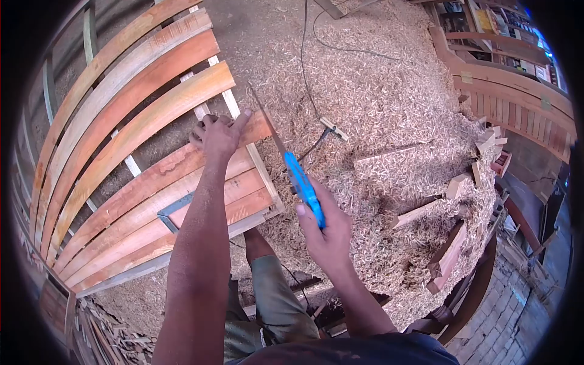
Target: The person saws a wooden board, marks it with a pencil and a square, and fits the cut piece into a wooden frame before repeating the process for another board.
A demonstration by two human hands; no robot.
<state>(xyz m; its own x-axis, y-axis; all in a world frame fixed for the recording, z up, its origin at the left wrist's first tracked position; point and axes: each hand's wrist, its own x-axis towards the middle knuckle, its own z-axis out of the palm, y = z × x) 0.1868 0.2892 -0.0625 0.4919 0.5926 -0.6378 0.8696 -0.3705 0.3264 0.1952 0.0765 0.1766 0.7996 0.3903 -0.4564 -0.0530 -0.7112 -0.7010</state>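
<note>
Shavings (377, 67) covered the ground; from afar I saw planks (207, 82) already spanning the left frame (260, 163), the left hand (220, 140) half-open on one overhanging plank (258, 126), the right hand (331, 231) clenching a saw (294, 167).

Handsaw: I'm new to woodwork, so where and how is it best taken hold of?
By the blue handle, probably, coming from the near side as the right hand does. That thick end points back toward the person, while the thin blade runs away, close by the end of the plank under the left hand.
</note>
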